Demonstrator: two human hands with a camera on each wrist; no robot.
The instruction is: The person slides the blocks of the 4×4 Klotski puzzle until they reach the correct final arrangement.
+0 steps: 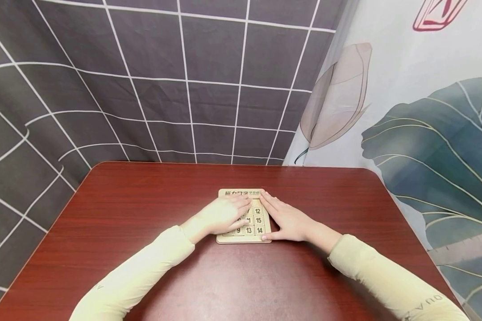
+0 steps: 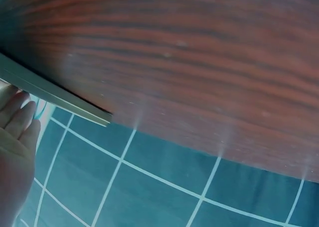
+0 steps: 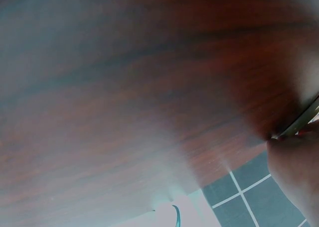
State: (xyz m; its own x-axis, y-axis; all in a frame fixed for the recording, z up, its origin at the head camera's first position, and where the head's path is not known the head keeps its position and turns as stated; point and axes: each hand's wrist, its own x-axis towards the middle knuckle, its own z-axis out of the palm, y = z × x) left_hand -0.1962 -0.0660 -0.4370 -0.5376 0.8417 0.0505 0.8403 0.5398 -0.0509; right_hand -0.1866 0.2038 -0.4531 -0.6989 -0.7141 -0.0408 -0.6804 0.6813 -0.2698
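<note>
A wooden number sliding puzzle (image 1: pixel 244 241) lies flat on the table, with dark characters along its top rim. Numbered tiles such as 12, 15, 13 and 14 show in its right and lower part; a gap shows above the 12. Across the puzzle's left and upper part lies my left hand (image 1: pixel 224 213), fingers extended over the tiles, hiding several of them. My right hand (image 1: pixel 291 221) rests against the right side, straight fingers at the top right corner and thumb on the lower right corner. In the left wrist view, the puzzle's side edge (image 2: pixel 55 92) shows beside the left hand (image 2: pixel 15 152).
The puzzle stands on a reddish-brown wooden table (image 1: pixel 144 191) with rounded far corners. Behind it hangs a dark grey curtain (image 1: pixel 213 107) with a white grid. A pale curtain (image 1: pixel 405 67) with large leaf prints hangs at the right.
</note>
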